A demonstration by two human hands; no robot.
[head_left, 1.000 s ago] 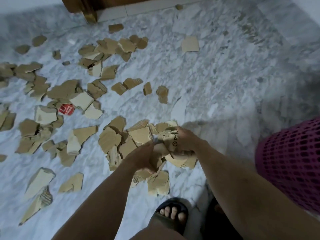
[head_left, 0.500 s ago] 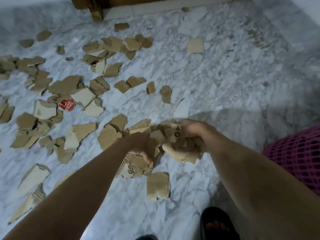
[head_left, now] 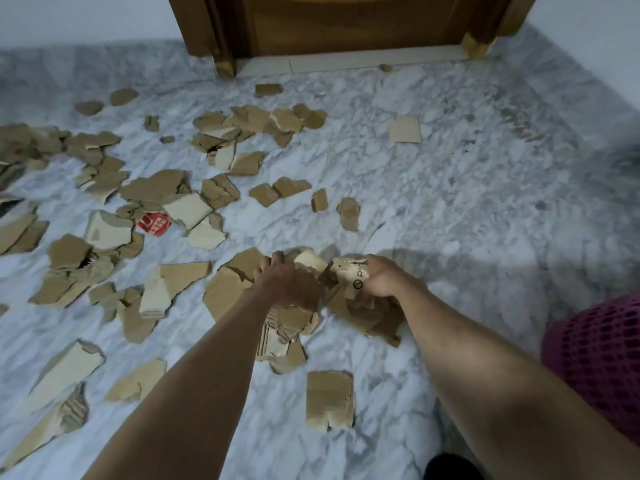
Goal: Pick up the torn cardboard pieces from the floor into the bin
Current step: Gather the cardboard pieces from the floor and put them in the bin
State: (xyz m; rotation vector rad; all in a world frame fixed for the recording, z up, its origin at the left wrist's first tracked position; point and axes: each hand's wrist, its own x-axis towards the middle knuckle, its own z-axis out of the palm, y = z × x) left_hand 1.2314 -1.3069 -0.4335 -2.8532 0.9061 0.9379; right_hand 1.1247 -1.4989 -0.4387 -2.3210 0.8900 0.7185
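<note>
1. Both hands down in the heap: left hand (head_left: 284, 282) and right hand (head_left: 379, 280) clutch torn cardboard pieces (head_left: 349, 282).
2. More pieces litter the floor (head_left: 450, 202) leftward.
3. Light, stiff, ragged: probably best scooped under edges toward the pink bin (head_left: 595, 358).

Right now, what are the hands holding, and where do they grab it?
The right hand grips a bunch of torn cardboard pieces by their top edges. The left hand clutches pieces in the pile from above.

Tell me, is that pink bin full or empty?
Cannot tell. Only the mesh side of the pink bin shows at the right edge; its inside is out of view.
</note>
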